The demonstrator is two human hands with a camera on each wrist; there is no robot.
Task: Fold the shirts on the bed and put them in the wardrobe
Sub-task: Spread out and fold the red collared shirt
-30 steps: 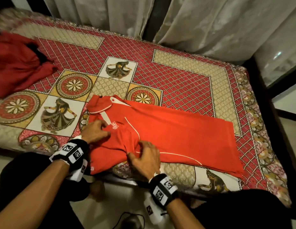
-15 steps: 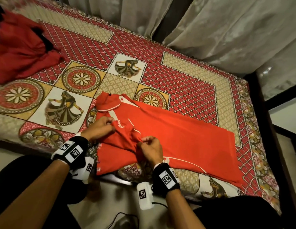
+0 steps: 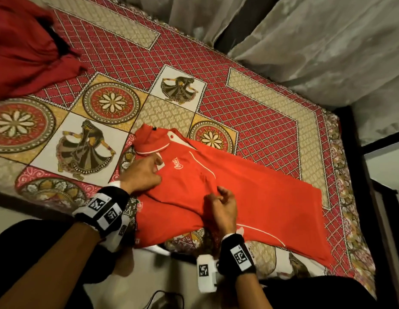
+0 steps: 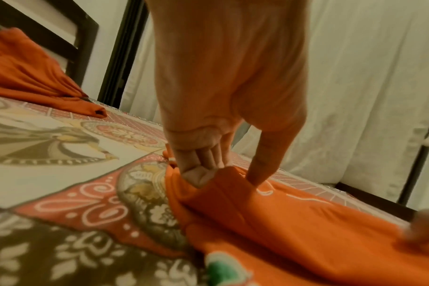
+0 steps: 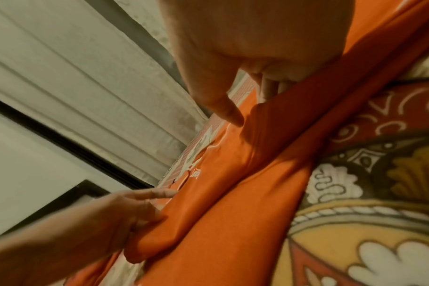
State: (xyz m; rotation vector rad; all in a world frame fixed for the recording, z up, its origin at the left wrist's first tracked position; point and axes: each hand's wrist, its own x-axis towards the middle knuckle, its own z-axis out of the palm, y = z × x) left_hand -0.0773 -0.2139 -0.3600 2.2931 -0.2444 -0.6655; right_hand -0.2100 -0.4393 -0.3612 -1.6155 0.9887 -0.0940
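Fingers (image 4: 196,174) of left hand (image 3: 143,175) pinching a fold of the orange shirt (image 3: 249,197) below its collar; right hand (image 3: 221,206) pinching fabric mid-chest. Shirt at the near edge of the bed (image 3: 261,97), long axis running rightward from both hands, hem nearer the right. Second red shirt (image 3: 22,52) crumpled at the far left corner.

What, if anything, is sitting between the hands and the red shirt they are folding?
Nothing visible does. The left hand grips the red shirt near its collar, and the right hand pinches a fold at its near edge. The shirt lies on the bedspread.
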